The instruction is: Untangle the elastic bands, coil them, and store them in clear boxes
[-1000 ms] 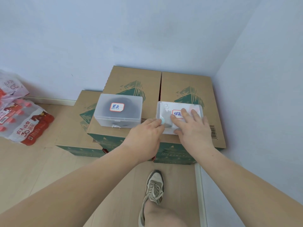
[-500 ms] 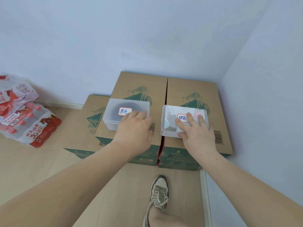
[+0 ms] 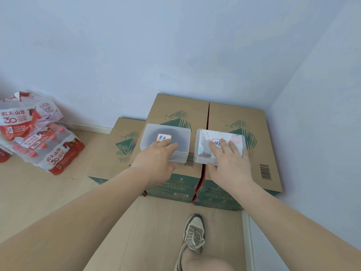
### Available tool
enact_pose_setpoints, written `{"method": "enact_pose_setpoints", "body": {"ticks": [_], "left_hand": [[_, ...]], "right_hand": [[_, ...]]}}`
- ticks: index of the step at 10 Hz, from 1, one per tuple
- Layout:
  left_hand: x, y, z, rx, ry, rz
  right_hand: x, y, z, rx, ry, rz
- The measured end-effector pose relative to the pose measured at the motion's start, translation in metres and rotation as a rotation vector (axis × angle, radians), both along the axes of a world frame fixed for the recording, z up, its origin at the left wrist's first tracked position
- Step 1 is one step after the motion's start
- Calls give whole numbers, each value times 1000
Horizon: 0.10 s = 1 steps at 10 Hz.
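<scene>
A person looks down at their own bare arms reaching into a room corner. At far left, shrink-wrapped water packs (image 3: 39,137) sit on the floor. Right of them stand cartons (image 3: 234,118), pushed together, with two clear boxes on top.

The left box (image 3: 152,135) lies with its long axis running left to right. A dark round shape shows through its frosted lid, probably coiled bands. The left hand (image 3: 156,163) lies on the near half of that lid, fingers straight and flat, gripping nothing.

A narrow gap separates it from the right box (image 3: 237,137), which lies the same way and holds paler contents too blurred to name. The right hand (image 3: 228,163) lies on its lid, fingers spread and straight, holding nothing.

Each box sits directly under its own hand, so neither arm needs to cross. Both lids appear closed, and the storing looks nearly finished. A shoe (image 3: 193,233) shows below.
</scene>
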<state>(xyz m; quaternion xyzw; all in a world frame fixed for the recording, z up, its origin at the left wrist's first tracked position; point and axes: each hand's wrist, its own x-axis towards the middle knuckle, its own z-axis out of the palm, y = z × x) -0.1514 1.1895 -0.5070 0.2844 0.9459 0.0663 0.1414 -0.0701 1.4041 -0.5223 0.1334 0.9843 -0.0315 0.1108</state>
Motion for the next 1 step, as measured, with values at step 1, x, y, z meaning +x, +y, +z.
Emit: {"method": "enact_pose_setpoints", "body": {"ticks": [1], "left_hand": [[13, -27, 21, 124, 107, 66]], "right_hand": [[6, -22, 39, -147, 84, 32]]}}
